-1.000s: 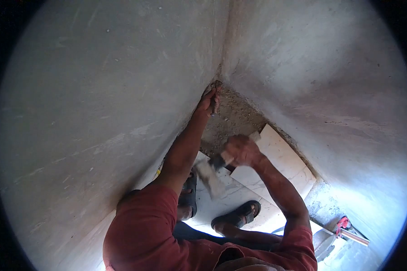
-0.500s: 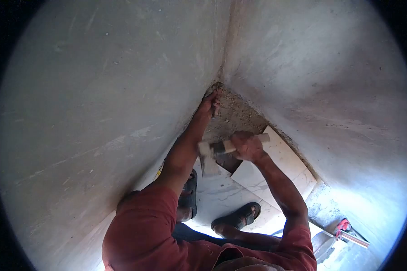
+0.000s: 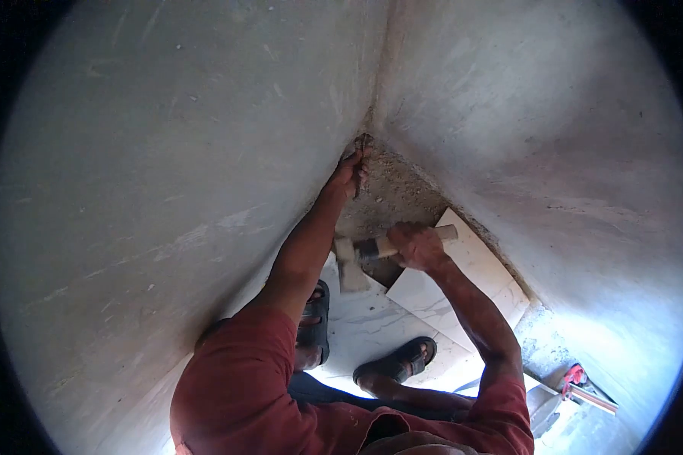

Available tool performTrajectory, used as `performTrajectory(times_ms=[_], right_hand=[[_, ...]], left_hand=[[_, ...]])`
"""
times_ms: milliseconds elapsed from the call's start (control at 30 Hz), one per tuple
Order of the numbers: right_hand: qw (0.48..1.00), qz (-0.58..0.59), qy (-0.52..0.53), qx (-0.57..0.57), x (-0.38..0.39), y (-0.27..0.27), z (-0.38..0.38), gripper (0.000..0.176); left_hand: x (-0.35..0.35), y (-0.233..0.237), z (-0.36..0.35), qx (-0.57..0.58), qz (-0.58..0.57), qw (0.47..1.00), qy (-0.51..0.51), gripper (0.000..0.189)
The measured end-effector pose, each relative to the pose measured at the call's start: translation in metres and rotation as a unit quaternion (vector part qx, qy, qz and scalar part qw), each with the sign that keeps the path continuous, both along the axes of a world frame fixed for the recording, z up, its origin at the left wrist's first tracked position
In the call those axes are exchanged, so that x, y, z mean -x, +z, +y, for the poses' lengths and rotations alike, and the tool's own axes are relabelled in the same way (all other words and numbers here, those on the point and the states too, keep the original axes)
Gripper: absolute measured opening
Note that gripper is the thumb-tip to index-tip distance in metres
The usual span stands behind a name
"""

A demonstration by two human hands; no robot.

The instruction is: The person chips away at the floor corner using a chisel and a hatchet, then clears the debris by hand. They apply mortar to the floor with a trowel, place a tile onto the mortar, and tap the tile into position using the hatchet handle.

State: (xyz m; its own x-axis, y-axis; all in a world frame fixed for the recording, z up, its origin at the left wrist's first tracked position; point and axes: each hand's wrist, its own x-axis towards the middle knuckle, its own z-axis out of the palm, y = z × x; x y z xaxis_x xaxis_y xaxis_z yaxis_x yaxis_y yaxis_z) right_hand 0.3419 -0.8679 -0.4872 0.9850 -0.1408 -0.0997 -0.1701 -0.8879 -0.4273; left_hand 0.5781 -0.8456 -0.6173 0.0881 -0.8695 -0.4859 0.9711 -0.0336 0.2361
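My left hand [image 3: 350, 173] reaches into the corner where the two walls meet, its fingers closed round a thin dark tool [image 3: 365, 144] that points into the corner. My right hand [image 3: 417, 246] grips the wooden handle of a hammer [image 3: 349, 262], whose pale, slightly blurred head hangs over the floor beside my left forearm. Rough, bare ground [image 3: 393, 193] lies between the walls in front of my hands. Under my right forearm is a pale veined tile [image 3: 432, 299] with a straight edge next to the dirt.
Grey plastered walls rise on the left [image 3: 167, 167] and right [image 3: 531, 152]. Sandalled feet [image 3: 398, 362] stand on the tiles. At the lower right lie a red object [image 3: 574, 377] and a thin strip [image 3: 593, 400].
Both hands keep nearly the same places and grips. The hammer has shifted only very slightly, and the view has moved a little.
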Motion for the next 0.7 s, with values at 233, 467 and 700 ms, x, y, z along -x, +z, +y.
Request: performTrajectory(times_ms=[233,467,700], right_hand=[[0.998,-0.011,0.06,0.02,-0.005,-0.013,-0.022,0.033],[0.999,0.028,0.037,-0.009,-0.005,0.012,0.01,0.021],[0.97,0.091,-0.225,-0.012,-0.016,-0.022,0.002,0.027]], left_hand=[[0.001,0.01,0.002,-0.016,-0.034,0.999,-0.008,0.038],[0.001,0.001,-0.001,0.002,-0.024,1.0,-0.003,0.039],[-0.001,0.021,-0.006,-0.054,-0.028,0.998,-0.004,0.034]])
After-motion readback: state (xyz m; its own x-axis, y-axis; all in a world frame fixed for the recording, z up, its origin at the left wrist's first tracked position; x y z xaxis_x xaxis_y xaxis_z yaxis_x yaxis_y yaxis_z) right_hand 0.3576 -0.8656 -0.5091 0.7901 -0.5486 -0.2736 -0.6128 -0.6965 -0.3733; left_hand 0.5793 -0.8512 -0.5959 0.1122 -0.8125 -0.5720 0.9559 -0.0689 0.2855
